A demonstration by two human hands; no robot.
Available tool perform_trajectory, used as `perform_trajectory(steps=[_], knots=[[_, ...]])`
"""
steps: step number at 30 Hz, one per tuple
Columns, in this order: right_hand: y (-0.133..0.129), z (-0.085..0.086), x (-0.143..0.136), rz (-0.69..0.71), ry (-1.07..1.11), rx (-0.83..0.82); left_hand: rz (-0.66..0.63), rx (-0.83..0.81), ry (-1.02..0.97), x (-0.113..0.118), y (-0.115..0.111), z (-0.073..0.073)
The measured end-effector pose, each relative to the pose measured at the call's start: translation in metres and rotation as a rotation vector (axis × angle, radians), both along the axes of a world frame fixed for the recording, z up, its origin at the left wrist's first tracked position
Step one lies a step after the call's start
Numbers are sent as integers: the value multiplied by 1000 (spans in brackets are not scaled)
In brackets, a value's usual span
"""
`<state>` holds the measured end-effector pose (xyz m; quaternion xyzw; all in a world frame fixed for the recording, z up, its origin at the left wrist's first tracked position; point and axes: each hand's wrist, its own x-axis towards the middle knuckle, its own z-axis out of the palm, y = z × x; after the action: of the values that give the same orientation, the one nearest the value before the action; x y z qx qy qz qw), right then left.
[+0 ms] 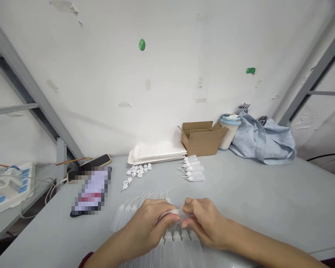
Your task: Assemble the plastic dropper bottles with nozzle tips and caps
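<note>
My left hand (152, 225) is closed, with thumb and fingers pinching the white cap (174, 211) of a small part. Facing it, my right hand (205, 220) pinches a translucent plastic bottle (182, 213), its body mostly hidden by the fingers. Under and in front of both hands lies a row of translucent squeeze bottles (174, 253) with thin curved nozzles. Another row of the same bottles (119, 219) lies partly behind my left hand.
Loose white caps (140, 171) lie beyond the left hand. Several small bottles (195, 174) are grouped near an open cardboard box (202, 143). White flat packages (159, 150), a cup (228, 136) and a blue bag (264, 139) stand along the wall. A phone (89, 167) lies at left.
</note>
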<state>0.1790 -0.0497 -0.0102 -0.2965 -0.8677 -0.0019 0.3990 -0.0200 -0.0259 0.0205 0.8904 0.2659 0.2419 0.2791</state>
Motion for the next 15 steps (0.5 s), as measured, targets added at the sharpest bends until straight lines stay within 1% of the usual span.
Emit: perform_trajectory(steps=[1,4,5,6,8,10,12,13,15], knots=[[-2,4,0,8,30,-138,-5,56,2,-1,0,-2],[-8,16,2,13,140,-633,-6,222,33,-3,-2,-6],[-9,19,2,32,201,-764,-4,268,43,-2,-4,-7],[-9,21,2,63,267,-867,-3,304,50,-2,-6,-7],[-8,23,2,134,382,-1005,0,331,55,-1,-7,-4],[-3,23,2,165,439,-1069,-1,277,52,-3,-2,0],[4,22,7,103,464,-1029,33,174,68,-11,10,6],[9,22,11,39,480,-965,90,134,109,-18,18,9],[23,20,23,-134,524,-772,333,101,235,-36,37,16]])
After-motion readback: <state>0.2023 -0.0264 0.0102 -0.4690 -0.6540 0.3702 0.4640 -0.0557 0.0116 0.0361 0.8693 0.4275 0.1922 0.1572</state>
